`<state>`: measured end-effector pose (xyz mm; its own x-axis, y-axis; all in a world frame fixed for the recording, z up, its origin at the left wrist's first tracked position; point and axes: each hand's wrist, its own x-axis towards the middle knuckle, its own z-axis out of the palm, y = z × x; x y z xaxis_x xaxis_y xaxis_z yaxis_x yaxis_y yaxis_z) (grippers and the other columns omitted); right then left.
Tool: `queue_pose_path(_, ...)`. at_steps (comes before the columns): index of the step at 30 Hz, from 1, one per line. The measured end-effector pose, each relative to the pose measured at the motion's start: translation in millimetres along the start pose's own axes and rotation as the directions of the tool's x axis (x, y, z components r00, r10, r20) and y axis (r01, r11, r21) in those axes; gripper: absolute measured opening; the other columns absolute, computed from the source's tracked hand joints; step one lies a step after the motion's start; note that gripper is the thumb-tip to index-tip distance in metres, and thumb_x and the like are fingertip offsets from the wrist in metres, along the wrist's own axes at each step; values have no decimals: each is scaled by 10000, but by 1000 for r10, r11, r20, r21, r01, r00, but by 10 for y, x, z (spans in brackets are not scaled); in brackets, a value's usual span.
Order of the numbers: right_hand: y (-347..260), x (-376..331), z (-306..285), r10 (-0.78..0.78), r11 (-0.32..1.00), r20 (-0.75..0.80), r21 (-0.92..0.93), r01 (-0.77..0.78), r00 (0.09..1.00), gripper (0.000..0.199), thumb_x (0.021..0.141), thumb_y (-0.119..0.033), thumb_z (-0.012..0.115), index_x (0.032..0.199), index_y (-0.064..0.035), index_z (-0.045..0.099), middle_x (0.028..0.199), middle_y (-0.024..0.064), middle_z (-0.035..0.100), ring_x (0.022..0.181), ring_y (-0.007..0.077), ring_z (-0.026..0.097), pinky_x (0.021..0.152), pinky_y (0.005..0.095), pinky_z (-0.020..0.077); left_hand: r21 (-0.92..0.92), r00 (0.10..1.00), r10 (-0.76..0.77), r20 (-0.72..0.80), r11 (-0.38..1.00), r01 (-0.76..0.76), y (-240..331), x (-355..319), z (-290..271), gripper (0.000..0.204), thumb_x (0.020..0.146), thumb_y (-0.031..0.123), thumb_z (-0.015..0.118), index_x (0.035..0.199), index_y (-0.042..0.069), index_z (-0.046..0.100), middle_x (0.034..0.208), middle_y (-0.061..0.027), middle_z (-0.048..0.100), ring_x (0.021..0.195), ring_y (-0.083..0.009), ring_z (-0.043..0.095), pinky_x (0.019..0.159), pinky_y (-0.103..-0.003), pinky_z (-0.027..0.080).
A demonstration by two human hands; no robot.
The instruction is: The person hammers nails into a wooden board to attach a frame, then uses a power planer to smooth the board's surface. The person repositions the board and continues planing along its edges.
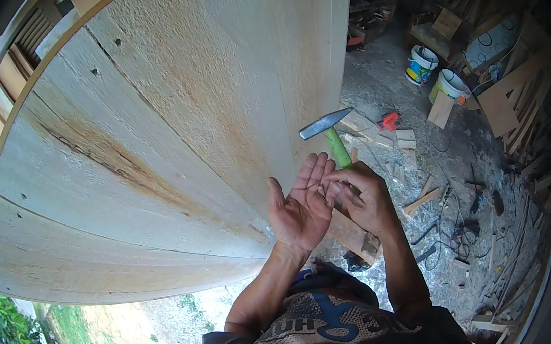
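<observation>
My left hand (pixel 300 213) is turned palm up, its fingers stretched out and the thumb held apart. Something tiny lies near the base of its fingers, too small to name. My right hand (pixel 368 197) is closed on a hammer with a green handle (pixel 337 149), and the steel head (pixel 326 124) points up and away from me. The right fingertips reach over to the left palm, close to the tiny bits; whether they pinch one is unclear. Just beyond both hands stands a large panel of pale wooden planks (pixel 213 104) with a curved edge and dark nail holes.
On the rough floor to the right are a red tool (pixel 389 122), wood offcuts (pixel 422 203) and dark cables (pixel 456 236). Two buckets, one blue and yellow (pixel 421 66) and one white (pixel 449 86), stand farther back near stacked boards (pixel 506 105). A plank (pixel 350 235) lies below my hands.
</observation>
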<state>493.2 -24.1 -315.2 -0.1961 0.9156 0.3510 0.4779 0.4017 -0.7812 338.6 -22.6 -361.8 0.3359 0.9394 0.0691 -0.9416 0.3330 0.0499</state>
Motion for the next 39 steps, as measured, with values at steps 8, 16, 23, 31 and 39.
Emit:
queue_pose_path(8,43,-12,66,-19,999,141,50,12,990,235,865,48,707,1083,-40,697,961,111,648,859,216,685,738,329,547,25,998,42,-47,999,-41,33,-117,-35,869,1012,704,350,1551,24,384,1598,-129,425,1474,-247,384,1185,-403,311)
queue_pose_path(16,160,-18,86,-145,983,50,125,138,988,133,916,69,656,1021,-12,643,932,106,638,856,175,670,731,315,534,227,988,31,-148,974,4,-27,-164,-249,498,1075,441,479,1342,34,586,1296,-131,657,1166,-214,617,941,-317,500)
queue_pose_path(23,103,-51,-185,-147,988,86,63,142,985,212,902,78,624,1073,-44,658,933,117,623,815,239,677,700,326,528,608,979,-78,-190,773,180,15,-92,-124,125,1019,139,631,1076,36,673,904,-75,720,668,-84,564,564,-203,434)
queue_pose_path(31,191,167,-735,-296,950,-98,71,303,950,340,935,34,626,1256,-74,651,909,64,590,748,127,585,669,296,487,492,965,-34,-261,855,163,26,-284,-468,125,1015,154,634,1063,41,652,932,-79,710,620,-62,496,481,-180,355)
queue_pose_path(39,-468,1794,-1580,-305,937,-377,44,346,874,392,978,-156,687,1353,-67,615,1052,126,710,967,190,695,837,340,551,331,910,43,-413,938,106,179,-484,-736,78,997,126,642,1047,65,642,1026,-162,729,589,-76,487,453,-184,345)
